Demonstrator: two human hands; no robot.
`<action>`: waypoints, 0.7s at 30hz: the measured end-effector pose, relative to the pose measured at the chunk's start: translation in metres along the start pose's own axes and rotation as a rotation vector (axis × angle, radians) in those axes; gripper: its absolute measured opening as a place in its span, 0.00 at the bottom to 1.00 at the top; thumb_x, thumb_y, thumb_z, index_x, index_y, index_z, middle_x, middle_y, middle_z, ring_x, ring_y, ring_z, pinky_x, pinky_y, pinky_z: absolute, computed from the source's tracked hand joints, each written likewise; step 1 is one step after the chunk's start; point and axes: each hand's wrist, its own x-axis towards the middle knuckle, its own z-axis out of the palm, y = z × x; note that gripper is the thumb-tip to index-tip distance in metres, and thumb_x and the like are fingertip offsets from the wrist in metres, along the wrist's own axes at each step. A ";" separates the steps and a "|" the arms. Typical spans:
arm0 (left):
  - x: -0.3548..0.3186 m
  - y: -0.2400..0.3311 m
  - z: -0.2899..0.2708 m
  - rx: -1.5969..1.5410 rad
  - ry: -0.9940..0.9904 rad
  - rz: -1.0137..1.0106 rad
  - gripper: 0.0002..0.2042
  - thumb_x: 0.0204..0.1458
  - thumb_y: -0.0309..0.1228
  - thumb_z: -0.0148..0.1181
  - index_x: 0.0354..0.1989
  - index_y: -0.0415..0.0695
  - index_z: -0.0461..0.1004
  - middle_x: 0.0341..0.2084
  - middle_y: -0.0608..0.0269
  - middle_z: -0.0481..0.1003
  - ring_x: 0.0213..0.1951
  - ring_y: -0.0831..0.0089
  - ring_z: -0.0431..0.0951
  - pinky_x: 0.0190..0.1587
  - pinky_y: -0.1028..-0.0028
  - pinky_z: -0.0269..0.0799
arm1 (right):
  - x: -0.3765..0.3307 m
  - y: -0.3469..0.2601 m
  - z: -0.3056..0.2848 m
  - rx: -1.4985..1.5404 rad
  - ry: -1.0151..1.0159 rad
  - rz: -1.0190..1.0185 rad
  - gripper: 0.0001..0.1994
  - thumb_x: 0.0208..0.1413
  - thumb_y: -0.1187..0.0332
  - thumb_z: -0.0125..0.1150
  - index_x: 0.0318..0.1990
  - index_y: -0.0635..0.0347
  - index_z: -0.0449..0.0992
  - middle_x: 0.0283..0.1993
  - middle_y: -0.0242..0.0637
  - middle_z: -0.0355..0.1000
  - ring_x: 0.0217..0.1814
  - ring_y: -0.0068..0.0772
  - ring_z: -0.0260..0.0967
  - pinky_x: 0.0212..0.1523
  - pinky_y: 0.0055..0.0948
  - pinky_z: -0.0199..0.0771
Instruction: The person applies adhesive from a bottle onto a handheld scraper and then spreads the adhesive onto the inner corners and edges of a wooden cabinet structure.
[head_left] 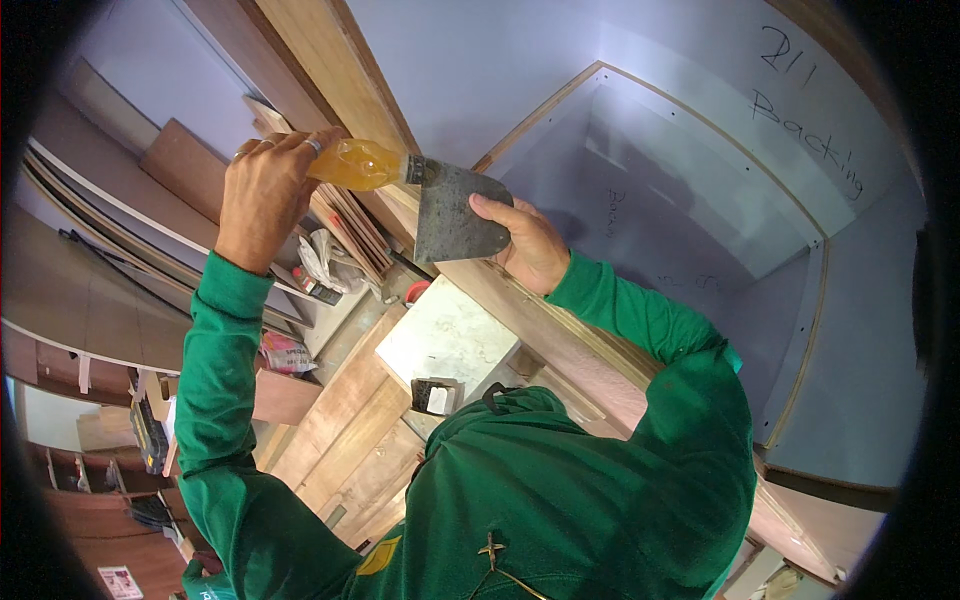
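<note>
A clear plastic bottle of amber liquid (362, 165) lies almost level in the air, its neck toward the right. Fingers of my left hand (270, 190) are wrapped around its base end. My right hand (528, 240) pinches a flat, dark grey spreader plate (455, 215) by its rounded right edge, thumb on the face toward me. The bottle's dark neck overlaps the plate's upper left corner; I cannot tell whether liquid is coming out. Both hands are raised above a wooden edge.
A large pale panel with a wood-edged recess (690, 190) fills the right side. Below stands a white-topped surface (445, 330) with a small black box (434, 396), beside wooden planks (340, 440). Stacked boards (110, 230) and a crumpled plastic bag (328, 262) are at the left.
</note>
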 end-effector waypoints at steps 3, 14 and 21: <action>0.001 0.000 0.000 0.007 -0.010 0.008 0.24 0.45 0.28 0.69 0.55 0.55 0.78 0.43 0.64 0.82 0.44 0.63 0.82 0.48 0.63 0.78 | 0.000 0.000 -0.001 0.001 0.010 0.011 0.19 0.62 0.61 0.63 0.55 0.62 0.71 0.56 0.40 0.74 0.60 0.35 0.72 0.61 0.40 0.74; -0.028 0.009 0.030 -0.075 -0.033 -0.169 0.27 0.44 0.26 0.69 0.56 0.56 0.76 0.44 0.59 0.81 0.45 0.58 0.81 0.48 0.62 0.77 | -0.010 -0.012 0.013 -0.017 -0.165 0.003 0.20 0.62 0.64 0.62 0.58 0.64 0.70 0.57 0.39 0.74 0.58 0.34 0.73 0.61 0.37 0.74; -0.125 0.039 0.116 -1.423 0.105 -0.745 0.26 0.52 0.25 0.69 0.60 0.40 0.70 0.49 0.58 0.80 0.47 0.69 0.81 0.50 0.72 0.76 | 0.009 -0.099 -0.047 -0.799 0.046 -0.494 0.14 0.64 0.65 0.61 0.52 0.63 0.78 0.46 0.36 0.78 0.51 0.31 0.75 0.56 0.33 0.74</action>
